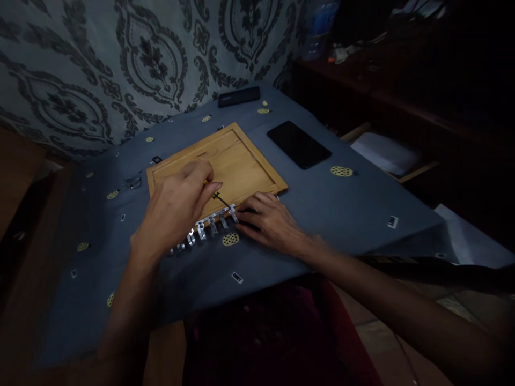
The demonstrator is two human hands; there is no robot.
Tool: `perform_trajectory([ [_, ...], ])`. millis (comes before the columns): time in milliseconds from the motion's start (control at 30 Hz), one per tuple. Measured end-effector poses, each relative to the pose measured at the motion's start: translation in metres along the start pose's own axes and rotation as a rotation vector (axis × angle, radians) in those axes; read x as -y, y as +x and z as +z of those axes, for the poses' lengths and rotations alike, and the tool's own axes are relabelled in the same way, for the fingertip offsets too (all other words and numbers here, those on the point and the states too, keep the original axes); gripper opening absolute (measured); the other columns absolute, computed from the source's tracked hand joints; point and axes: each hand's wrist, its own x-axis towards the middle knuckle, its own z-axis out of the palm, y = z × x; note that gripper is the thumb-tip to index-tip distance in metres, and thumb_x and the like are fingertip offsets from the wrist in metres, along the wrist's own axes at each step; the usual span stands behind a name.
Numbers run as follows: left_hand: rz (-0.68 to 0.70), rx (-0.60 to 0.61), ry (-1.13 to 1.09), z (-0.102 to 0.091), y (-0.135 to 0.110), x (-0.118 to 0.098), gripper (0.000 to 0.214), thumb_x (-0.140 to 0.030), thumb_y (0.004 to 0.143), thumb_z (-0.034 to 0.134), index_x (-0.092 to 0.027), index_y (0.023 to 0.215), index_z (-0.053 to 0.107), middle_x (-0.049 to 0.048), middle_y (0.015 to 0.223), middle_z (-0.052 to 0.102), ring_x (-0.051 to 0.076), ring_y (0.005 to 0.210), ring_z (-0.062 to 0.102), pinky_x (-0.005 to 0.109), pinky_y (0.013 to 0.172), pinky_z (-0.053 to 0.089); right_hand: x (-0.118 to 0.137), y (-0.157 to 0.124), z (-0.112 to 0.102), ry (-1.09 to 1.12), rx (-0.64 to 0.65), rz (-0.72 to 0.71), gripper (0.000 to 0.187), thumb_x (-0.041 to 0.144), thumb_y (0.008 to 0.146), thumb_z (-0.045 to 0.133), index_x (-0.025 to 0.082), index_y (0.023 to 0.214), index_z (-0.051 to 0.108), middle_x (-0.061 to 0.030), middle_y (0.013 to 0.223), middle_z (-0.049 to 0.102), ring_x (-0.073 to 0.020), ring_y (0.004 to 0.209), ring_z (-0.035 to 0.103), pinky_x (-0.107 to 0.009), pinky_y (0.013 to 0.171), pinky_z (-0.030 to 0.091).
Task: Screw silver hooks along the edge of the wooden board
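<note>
My left hand (179, 206) is closed round a small screwdriver (220, 198) with a yellow and black handle. Its thin tip points down at the right end of a metal bracket strip (203, 230), a row of several shiny tabs along the near edge of a wooden tray (245, 161). My right hand (269, 220) lies flat on the grey cloth just right of the strip. Its fingers are stretched toward the last tab and press something dark there.
A grey cloth with yellow dotted discs (341, 171) covers the table. A black phone (298, 143) lies right of the tray. A dark flat case (238, 96) sits by the patterned wall. Small metal parts (133, 182) lie left of the tray. Dark shelves stand at right.
</note>
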Motion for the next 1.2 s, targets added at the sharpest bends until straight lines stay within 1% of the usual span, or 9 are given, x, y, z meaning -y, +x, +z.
perform_trajectory([
  [133,-0.015,0.004,0.027,-0.001,-0.002,-0.004,0.012,-0.029,0.102,0.051,-0.021,0.095,0.055,0.0042,0.093,0.066,0.021,0.084,0.063,0.031,0.072,0.043,0.000,0.000,-0.001,0.001,-0.001,0.003,0.022,0.033,0.101,0.058,0.019,0.103,0.075,-0.0072,0.101,0.070,-0.0236,0.097,0.056,-0.038,0.082,0.042],
  [267,-0.037,0.010,0.113,-0.001,-0.002,-0.010,0.013,-0.031,0.102,0.053,-0.020,0.095,0.055,0.0050,0.093,0.068,0.021,0.081,0.064,0.029,0.067,0.040,0.001,0.000,-0.002,0.020,0.007,0.006,0.021,0.033,0.100,0.059,0.020,0.103,0.076,-0.0081,0.102,0.071,-0.0245,0.097,0.056,-0.039,0.081,0.043],
  [367,-0.061,0.027,0.193,-0.001,-0.002,-0.014,0.015,-0.032,0.103,0.052,-0.020,0.095,0.056,0.0053,0.092,0.069,0.020,0.078,0.066,0.028,0.063,0.038,0.001,0.001,-0.002,0.018,0.000,0.007,0.021,0.032,0.099,0.060,0.018,0.103,0.075,-0.0086,0.101,0.071,-0.0245,0.096,0.056,-0.039,0.080,0.042],
  [467,-0.059,0.033,0.223,-0.001,-0.002,-0.017,0.015,-0.032,0.103,0.051,-0.020,0.096,0.057,0.0058,0.092,0.069,0.021,0.078,0.067,0.028,0.062,0.039,0.002,0.001,-0.002,0.003,-0.010,0.006,0.020,0.032,0.099,0.062,0.018,0.101,0.075,-0.0080,0.101,0.071,-0.0240,0.096,0.057,-0.038,0.080,0.042],
  [567,-0.036,0.025,0.202,0.000,-0.001,-0.018,0.012,-0.028,0.103,0.051,-0.019,0.097,0.056,0.0061,0.094,0.068,0.021,0.082,0.067,0.028,0.066,0.042,0.002,0.001,-0.002,-0.001,-0.009,0.008,0.019,0.033,0.099,0.061,0.019,0.101,0.075,-0.0073,0.100,0.071,-0.0240,0.096,0.057,-0.038,0.081,0.042],
  [700,0.010,0.030,0.110,0.000,-0.001,-0.018,0.011,-0.023,0.104,0.047,-0.019,0.096,0.055,0.0058,0.097,0.067,0.022,0.088,0.067,0.031,0.072,0.046,0.002,0.001,-0.002,0.012,0.006,0.014,0.019,0.033,0.099,0.060,0.021,0.102,0.075,-0.0069,0.101,0.071,-0.0240,0.097,0.057,-0.038,0.081,0.042],
  [833,0.041,0.027,0.039,0.001,-0.002,-0.016,0.010,-0.024,0.104,0.046,-0.020,0.100,0.054,0.0056,0.100,0.067,0.024,0.090,0.066,0.033,0.074,0.046,0.002,0.001,-0.002,0.015,0.003,0.018,0.020,0.033,0.100,0.059,0.020,0.101,0.075,-0.0067,0.101,0.071,-0.0240,0.098,0.057,-0.039,0.083,0.042],
  [1000,-0.003,0.026,0.033,0.000,-0.001,-0.010,0.007,-0.025,0.103,0.049,-0.020,0.105,0.054,0.0068,0.105,0.067,0.024,0.093,0.066,0.033,0.074,0.046,0.001,0.000,-0.002,0.009,0.012,0.014,0.022,0.034,0.101,0.058,0.020,0.103,0.075,-0.0074,0.102,0.071,-0.0243,0.097,0.056,-0.039,0.081,0.043],
  [1200,-0.020,0.011,0.019,-0.006,-0.003,-0.006,0.012,-0.026,0.103,0.046,-0.019,0.100,0.054,0.0067,0.098,0.066,0.024,0.089,0.064,0.035,0.076,0.045,0.001,0.000,-0.002,0.023,0.005,0.010,0.023,0.033,0.100,0.058,0.019,0.102,0.076,-0.0077,0.101,0.070,-0.0239,0.096,0.056,-0.039,0.081,0.042],
])
